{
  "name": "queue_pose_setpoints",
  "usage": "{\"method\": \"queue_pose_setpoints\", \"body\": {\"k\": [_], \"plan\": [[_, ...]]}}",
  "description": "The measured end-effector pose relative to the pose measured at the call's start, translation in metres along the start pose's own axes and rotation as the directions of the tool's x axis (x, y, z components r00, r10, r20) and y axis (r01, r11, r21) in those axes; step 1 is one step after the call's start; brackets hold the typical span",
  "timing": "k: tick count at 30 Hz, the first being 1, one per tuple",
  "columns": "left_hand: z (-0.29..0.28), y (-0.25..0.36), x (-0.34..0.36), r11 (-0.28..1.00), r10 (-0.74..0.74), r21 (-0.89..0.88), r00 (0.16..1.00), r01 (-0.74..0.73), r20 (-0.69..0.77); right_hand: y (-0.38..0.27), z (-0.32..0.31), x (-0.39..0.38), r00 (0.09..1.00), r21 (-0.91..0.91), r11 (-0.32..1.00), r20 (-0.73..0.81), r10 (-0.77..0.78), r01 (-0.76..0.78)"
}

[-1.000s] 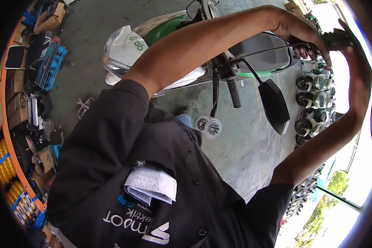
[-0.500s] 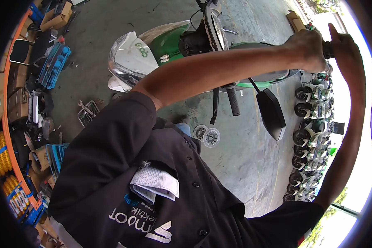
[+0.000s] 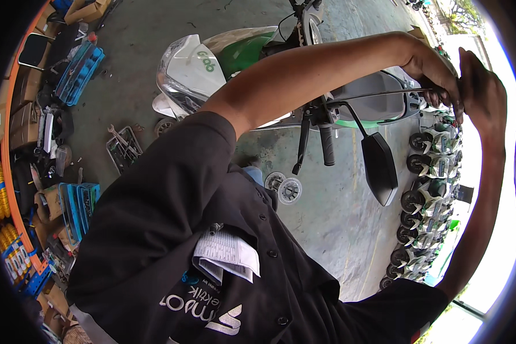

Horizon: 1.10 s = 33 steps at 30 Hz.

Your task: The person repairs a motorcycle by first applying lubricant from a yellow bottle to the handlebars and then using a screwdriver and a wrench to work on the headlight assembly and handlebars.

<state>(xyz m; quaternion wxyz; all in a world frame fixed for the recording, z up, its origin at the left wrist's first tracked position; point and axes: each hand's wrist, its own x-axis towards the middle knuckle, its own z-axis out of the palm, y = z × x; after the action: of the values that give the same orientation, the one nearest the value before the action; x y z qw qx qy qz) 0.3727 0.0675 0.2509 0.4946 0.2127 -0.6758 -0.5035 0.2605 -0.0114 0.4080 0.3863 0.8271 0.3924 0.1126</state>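
My left hand (image 3: 433, 69) reaches across to the right, fingers bent round the near end of a long thin screwdriver (image 3: 387, 94). Its metal shaft runs left to the handlebar area of a green and white scooter (image 3: 184, 66); my forearm covers part of the scooter. Against the left hand's fingers is my right hand (image 3: 483, 94), closed at the tool's end with one digit stretched up. The handle is hidden between both hands. Below the shaft are a black handlebar grip (image 3: 327, 146), a brake lever (image 3: 302, 143) and a mirror (image 3: 378, 169).
Two metal discs (image 3: 290, 191) lie on the floor near my body. A tray of wrenches (image 3: 123, 148) stands to their left. Along the left is an orange-framed rack (image 3: 11, 123) with boxes and blue bins (image 3: 79, 74). Several parked scooters (image 3: 433, 198) line the right side.
My left hand has gone from a tight fist to looser, downward-bent fingers. The dark ridged handle is now covered and the shaft shows. The view has shifted slightly.
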Motion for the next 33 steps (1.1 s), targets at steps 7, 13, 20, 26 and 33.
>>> {"method": "queue_pose_setpoints", "body": {"k": [7, 13, 20, 26, 33], "plan": [[0.015, 0.002, -0.014, 0.975, 0.115, 0.213, 0.965, -0.064, -0.236, -0.016, -0.007, 0.013, 0.976, 0.117, 0.970, 0.071, 0.207, -0.215], [0.049, -0.007, -0.001, 0.576, 0.423, 0.761, 0.688, 0.300, -0.590, -0.047, -0.020, 0.051, 0.750, 0.030, 0.779, 0.298, 0.590, -0.626], [0.067, 0.012, -0.012, 0.572, 0.347, 0.711, 0.665, 0.409, -0.661, -0.025, -0.005, 0.026, 0.651, -0.013, 0.699, 0.352, 0.673, -0.715], [0.024, 0.009, -0.020, 0.925, 0.043, 0.360, 0.910, 0.119, -0.412, -0.014, -0.002, 0.011, 0.855, 0.227, 0.824, 0.150, 0.496, -0.518], [0.025, 0.002, -0.033, 0.968, 0.114, 0.247, 0.946, -0.038, -0.302, -0.038, -0.004, 0.038, 0.876, 0.055, 0.877, 0.118, 0.468, -0.476]]}}
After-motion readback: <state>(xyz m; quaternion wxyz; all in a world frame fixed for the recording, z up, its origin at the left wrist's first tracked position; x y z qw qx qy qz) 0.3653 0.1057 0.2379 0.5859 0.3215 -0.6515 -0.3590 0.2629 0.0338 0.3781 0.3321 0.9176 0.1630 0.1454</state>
